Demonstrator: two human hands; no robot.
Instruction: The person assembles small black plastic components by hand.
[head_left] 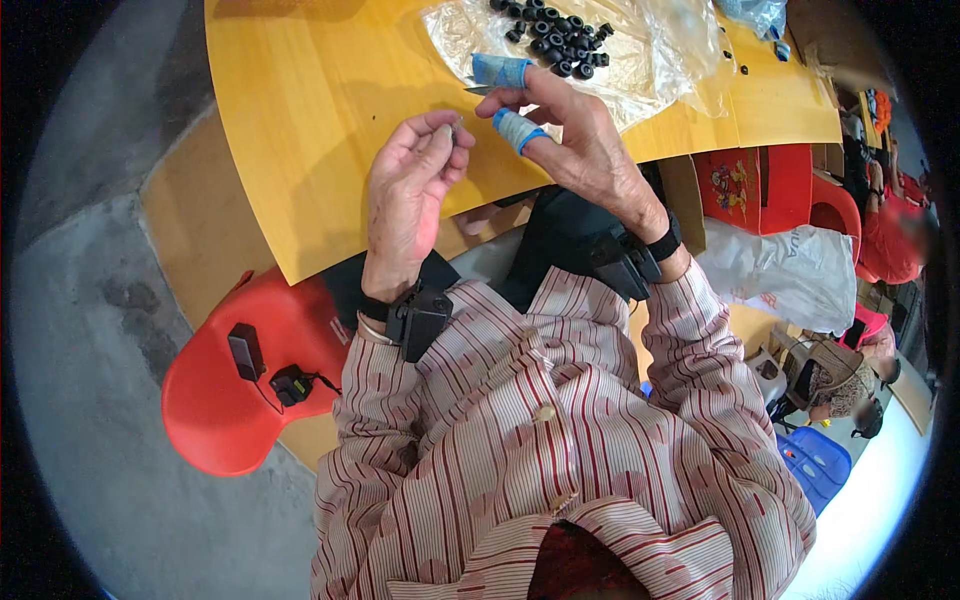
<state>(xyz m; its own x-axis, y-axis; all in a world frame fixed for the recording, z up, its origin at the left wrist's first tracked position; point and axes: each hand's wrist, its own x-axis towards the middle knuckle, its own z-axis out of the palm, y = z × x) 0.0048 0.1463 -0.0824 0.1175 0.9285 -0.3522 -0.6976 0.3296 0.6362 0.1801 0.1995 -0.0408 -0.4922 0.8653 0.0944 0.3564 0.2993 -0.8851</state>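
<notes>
Hands worked over the near edge of a yellow table [300,120]. Two hands, both the wearer's own. Left hand [410,190] was curled palm-up, fingertips pinched shut on one small pale piece [455,127]; too tiny to tell its kind. Right hand [575,135] sat just beside it, closer to the table's middle, fingers bent, two of them wrapped in blue tape [520,128], tips gripping one thin grey metal sliver [478,90]. The two held items were near each other, not touching.

Farther in on the table: one clear plastic sheet [650,60], and on it one loose heap of small black rings [558,38], roughly two dozen; exact count unclear. A few stray black bits lay toward the table's right end.

One black wrist unit on each forearm, two in all. Below the table's near-left corner: one red chair [215,400], bearing two small black devices joined by a cord.
</notes>
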